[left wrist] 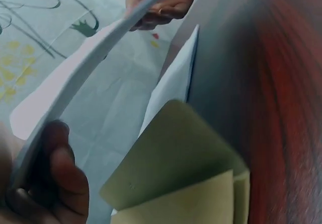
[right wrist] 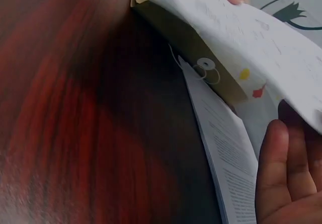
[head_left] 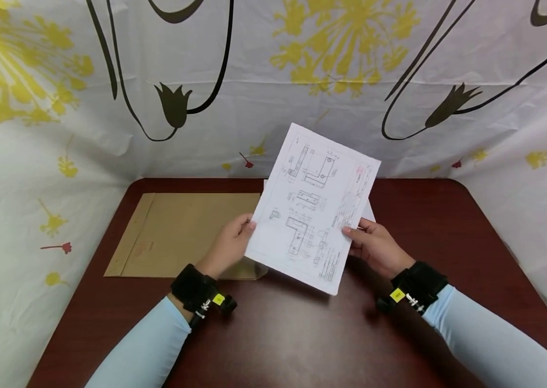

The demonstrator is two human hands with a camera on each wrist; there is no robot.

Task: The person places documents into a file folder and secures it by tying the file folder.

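Observation:
Both hands hold up a stack of paper sheets [head_left: 322, 205] above the table, tilted, its top page printed with technical line drawings and a red stamp. My left hand [head_left: 232, 237] pinches the left edge, thumb on the top page and fingers beneath. At the right edge my right hand [head_left: 377, 245] grips it the same way. In the right wrist view the fingers [right wrist: 297, 153] lie under the sheets [right wrist: 241, 38]. Below, on the table, lies a second stack of printed pages [right wrist: 226, 158], mostly hidden by the held sheets in the head view.
A brown kraft envelope [head_left: 195, 231] lies on the left of the dark red table [head_left: 448, 231]. Its flap [left wrist: 176, 148] stands raised, and a string-and-button tie [right wrist: 206, 64] shows on it. A white flower-printed cloth [head_left: 234, 145] hangs behind and along the sides.

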